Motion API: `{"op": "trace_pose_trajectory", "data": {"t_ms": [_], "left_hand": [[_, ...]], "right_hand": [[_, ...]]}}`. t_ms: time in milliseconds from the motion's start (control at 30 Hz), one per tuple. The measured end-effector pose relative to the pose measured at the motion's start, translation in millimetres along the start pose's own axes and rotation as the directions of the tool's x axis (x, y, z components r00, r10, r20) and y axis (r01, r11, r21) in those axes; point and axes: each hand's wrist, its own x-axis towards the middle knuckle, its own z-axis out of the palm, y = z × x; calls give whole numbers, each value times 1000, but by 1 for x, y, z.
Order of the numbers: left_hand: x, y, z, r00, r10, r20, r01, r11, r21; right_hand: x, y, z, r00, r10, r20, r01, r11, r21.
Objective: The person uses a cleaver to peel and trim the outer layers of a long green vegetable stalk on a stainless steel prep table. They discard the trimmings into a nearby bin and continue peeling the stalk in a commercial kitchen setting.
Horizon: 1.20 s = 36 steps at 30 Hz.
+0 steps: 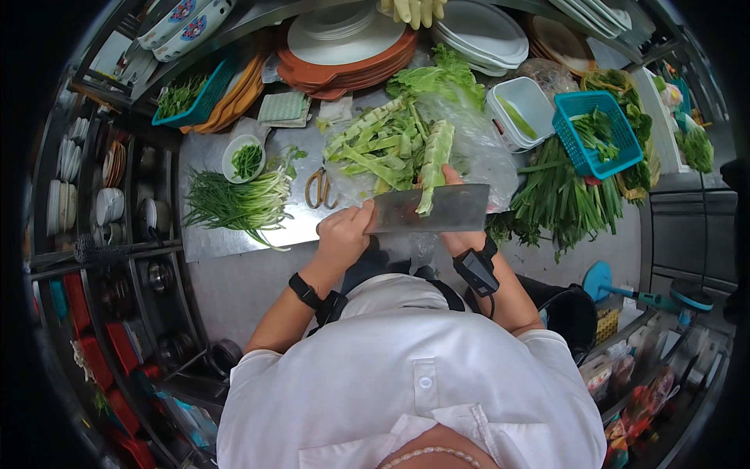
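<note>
My left hand (344, 234) is closed around the handle of a cleaver (460, 208), whose broad blade points right across the front of my body. With my right hand (463, 239), partly hidden behind the blade, I hold a thick pale-green celtuce stem (436, 153) upright. The stem's lower end lies over the near face of the blade. Beyond my hands, green strips and leaf pieces (381, 149) are heaped on a clear plastic bag (483, 158). Leafy greens (448, 76) lie at the heap's far side. Scissors (319, 189) rest on the metal worktop (225, 249), left of the heap.
Spring onions (234, 202) and a white bowl (227, 161) of chopped greens lie left. To the right are a white tub (521, 97), a teal basket (624, 105) and long green leaves (562, 199). Stacked brown platters (351, 76) stand at the back, under a shelf. Shelving (105, 252) flanks the left.
</note>
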Motion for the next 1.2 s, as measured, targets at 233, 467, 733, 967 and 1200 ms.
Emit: {"op": "trace_pose_trajectory", "data": {"t_ms": [233,467,733,967,1200], "left_hand": [[-2,16,7,1000,14,-22,-16,995,-102],[9,6,31,1000,-7,20,9,992,-125],[3,15,36,964,-199,178,253,893,-372],[13,-1,38,994,-53,99,66,989,-133],[3,-25,66,912,-297,283,360,910,-205]], "right_hand": [[-3,-6,7,949,-183,-257,130,969,-208],[-19,11,19,953,-123,-277,128,992,2],[-9,0,19,933,-139,-332,83,980,-178],[-14,20,17,915,-323,-240,276,938,-209],[-16,15,17,928,-160,-336,50,948,-313]]}}
